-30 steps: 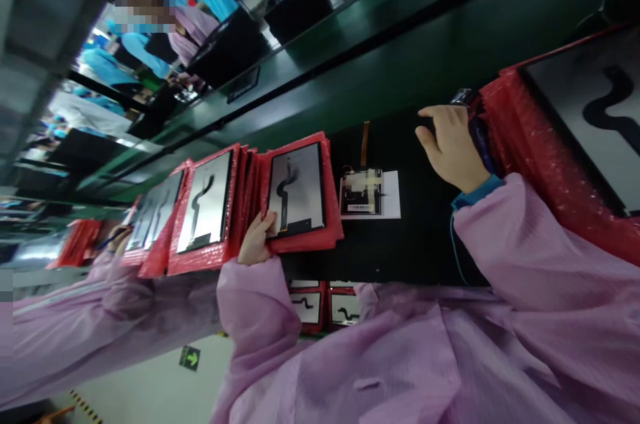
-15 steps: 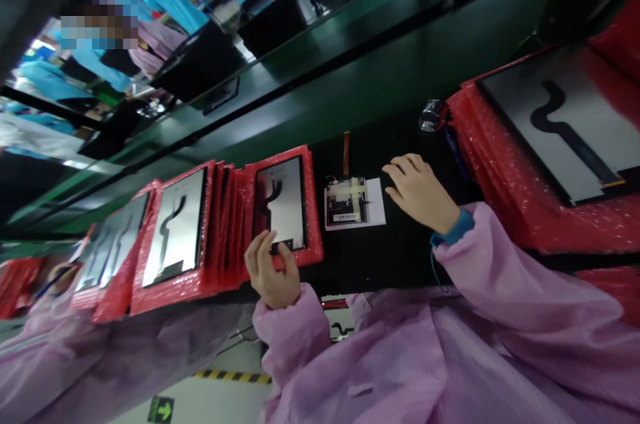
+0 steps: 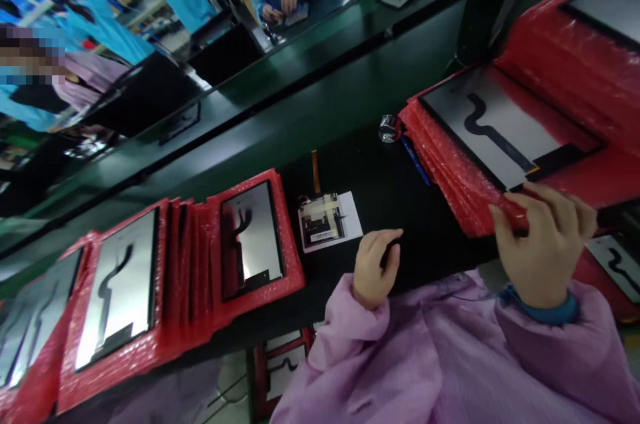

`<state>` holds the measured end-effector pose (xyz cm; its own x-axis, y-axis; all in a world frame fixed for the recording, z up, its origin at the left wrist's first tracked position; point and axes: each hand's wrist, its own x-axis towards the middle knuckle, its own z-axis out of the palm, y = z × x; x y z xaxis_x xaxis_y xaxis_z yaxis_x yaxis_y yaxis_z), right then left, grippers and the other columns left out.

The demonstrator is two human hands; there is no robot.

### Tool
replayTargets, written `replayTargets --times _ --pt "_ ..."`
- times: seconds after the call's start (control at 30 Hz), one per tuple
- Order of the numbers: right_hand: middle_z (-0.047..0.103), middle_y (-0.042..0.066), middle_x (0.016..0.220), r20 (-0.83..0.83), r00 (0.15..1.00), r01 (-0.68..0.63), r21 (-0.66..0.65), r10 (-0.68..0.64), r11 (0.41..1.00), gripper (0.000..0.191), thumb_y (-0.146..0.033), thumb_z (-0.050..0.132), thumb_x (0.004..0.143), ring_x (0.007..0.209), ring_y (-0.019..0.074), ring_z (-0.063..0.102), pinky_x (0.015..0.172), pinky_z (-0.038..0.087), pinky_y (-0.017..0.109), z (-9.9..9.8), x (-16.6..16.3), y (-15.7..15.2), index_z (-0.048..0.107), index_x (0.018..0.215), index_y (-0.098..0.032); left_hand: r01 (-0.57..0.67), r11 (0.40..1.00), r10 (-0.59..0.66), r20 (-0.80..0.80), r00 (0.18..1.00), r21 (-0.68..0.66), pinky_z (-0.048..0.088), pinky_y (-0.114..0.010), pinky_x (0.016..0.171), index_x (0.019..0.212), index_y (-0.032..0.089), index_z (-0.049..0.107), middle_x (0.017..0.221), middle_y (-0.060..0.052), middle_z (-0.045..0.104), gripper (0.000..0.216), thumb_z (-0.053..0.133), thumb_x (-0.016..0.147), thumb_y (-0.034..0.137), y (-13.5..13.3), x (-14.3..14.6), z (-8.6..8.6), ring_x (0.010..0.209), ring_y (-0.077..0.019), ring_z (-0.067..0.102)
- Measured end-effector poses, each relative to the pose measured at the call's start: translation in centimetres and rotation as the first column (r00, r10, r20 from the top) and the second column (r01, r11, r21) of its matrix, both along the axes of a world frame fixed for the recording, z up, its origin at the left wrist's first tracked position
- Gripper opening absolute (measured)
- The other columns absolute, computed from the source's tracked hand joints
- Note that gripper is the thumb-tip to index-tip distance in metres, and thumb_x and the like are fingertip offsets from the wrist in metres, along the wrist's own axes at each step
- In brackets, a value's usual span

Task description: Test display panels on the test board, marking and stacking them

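My right hand (image 3: 545, 244) is at the near edge of a display panel (image 3: 500, 127), which has a dark flex cable and lies on a stack of red bubble-wrap sleeves (image 3: 450, 174). Its thumb and fingers are parted over the red wrap, and the fingertips reach the panel's corner. Above the black mat, my left hand (image 3: 377, 267) hangs with curved fingers apart from the thumb, holding nothing. Left of it sits a small circuit board (image 3: 320, 221) with pale tape, on a white card (image 3: 351, 216). An orange-brown flex strip (image 3: 315, 172) sticks up from the board.
On the left, another display panel (image 3: 260, 231) rests on red bubble wrap (image 3: 295, 271), beside several more sleeves and panels (image 3: 125, 277). A blue pen (image 3: 415, 161) and a shiny roll (image 3: 387, 129) lie by the right stack. Across the green ledge, a co-worker's hands (image 3: 287, 1) handle something small.
My right hand has moved from beside the circuit board to the panel on the right stack. My left hand has left the left-hand panel and moved right. The view has turned rightward.
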<state>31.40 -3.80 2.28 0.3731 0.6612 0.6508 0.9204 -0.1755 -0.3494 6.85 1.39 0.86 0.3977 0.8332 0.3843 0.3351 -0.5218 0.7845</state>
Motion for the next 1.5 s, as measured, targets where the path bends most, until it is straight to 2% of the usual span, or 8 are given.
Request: replayTargets --times 0.1,0.3,0.57,0.8,1.0,1.17,1.33,1.5 --pt "0.073 0.009 0.110 0.033 0.998 -0.049 0.076 0.047 0.996 0.010 -0.024 0.068 0.091 0.108 0.0314 0.066 0.101 0.050 0.055 -0.3 1.0 0.0 0.070 0.101 -0.023 0.068 0.920 0.032 0.246 0.969 -0.387 0.055 -0.035 0.097 0.112 0.019 0.070 0.109 -0.009 0.076 0.021 0.055 0.101 0.030 0.6 3.4 0.8 0.105 -0.0195 0.072" --pt "0.073 0.004 0.098 0.260 0.912 -0.359 0.130 0.318 0.924 0.025 -0.017 0.080 0.081 0.101 0.0233 0.065 0.096 0.053 0.042 1.1 -1.4 -1.1 0.068 0.103 -0.021 0.504 0.460 0.213 0.642 0.737 -0.731 0.056 -0.030 0.080 0.109 0.018 0.067 0.098 -0.004 0.073 0.052 0.075 0.081 0.062 2.3 9.8 2.5 0.086 -0.0167 0.071" --pt "0.073 0.005 0.108 0.159 0.775 -0.617 -0.018 0.612 0.787 0.019 -0.032 0.067 0.093 0.107 0.0230 0.064 0.097 0.055 0.044 1.9 -5.2 -3.6 0.069 0.111 -0.025 0.328 0.457 0.418 0.525 0.741 -0.827 0.056 -0.032 0.082 0.098 0.017 0.069 0.090 -0.003 0.075 0.048 0.093 0.061 0.035 1.0 6.6 3.6 0.081 -0.0181 0.071" --pt "0.066 0.014 0.121 -0.323 0.864 -0.441 -0.117 0.386 0.890 0.030 -0.034 0.050 0.100 0.115 0.0271 0.062 0.098 0.055 0.047 -0.3 -5.6 -1.1 0.064 0.121 -0.018 0.135 0.394 0.598 0.365 0.714 -0.909 0.062 -0.042 0.080 0.121 0.017 0.065 0.084 -0.002 0.076 0.072 0.093 0.056 0.029 1.8 -0.3 2.2 0.073 -0.0245 0.075" --pt "0.070 0.012 0.112 -0.880 0.462 -0.473 -0.141 0.109 0.870 0.046 -0.046 0.063 0.087 0.089 0.0213 0.070 0.084 0.062 0.041 -2.5 -4.1 2.9 0.065 0.124 -0.018 0.136 0.372 0.635 0.359 0.685 -0.918 0.063 -0.042 0.083 0.110 0.016 0.066 0.081 -0.002 0.075 0.062 0.093 0.056 0.028 2.8 -1.4 0.6 0.078 -0.0255 0.077" --pt "0.072 0.009 0.112 -0.970 0.238 -0.506 -0.075 0.055 0.859 0.059 -0.045 0.075 0.078 0.106 0.0223 0.068 0.089 0.060 0.038 -1.3 -3.3 3.6 0.066 0.132 -0.024 0.174 0.342 0.642 0.364 0.675 -0.924 0.063 -0.042 0.089 0.095 0.016 0.066 0.076 -0.002 0.073 0.057 0.098 0.054 0.041 3.1 -1.0 0.2 0.091 -0.0285 0.077" --pt "0.072 0.008 0.114 -0.962 0.264 -0.486 -0.076 0.063 0.871 0.056 -0.043 0.074 0.080 0.110 0.0216 0.066 0.097 0.057 0.039 0.0 -3.6 3.2 0.067 0.133 -0.026 0.125 0.388 0.675 0.374 0.636 -0.913 0.062 -0.037 0.096 0.095 0.020 0.071 0.093 -0.006 0.078 0.055 0.090 0.064 0.061 3.2 -0.8 0.2 0.115 -0.0286 0.072" --pt "0.072 0.009 0.111 -0.942 0.321 -0.527 -0.091 0.098 0.845 0.055 -0.044 0.073 0.082 0.107 0.0220 0.068 0.095 0.058 0.041 -0.9 -3.8 3.3 0.067 0.134 -0.025 0.251 0.320 0.596 0.400 0.697 -0.914 0.062 -0.043 0.097 0.101 0.021 0.074 0.106 -0.011 0.077 0.058 0.078 0.074 0.072 3.7 -1.0 -0.2 0.122 -0.0324 0.068"
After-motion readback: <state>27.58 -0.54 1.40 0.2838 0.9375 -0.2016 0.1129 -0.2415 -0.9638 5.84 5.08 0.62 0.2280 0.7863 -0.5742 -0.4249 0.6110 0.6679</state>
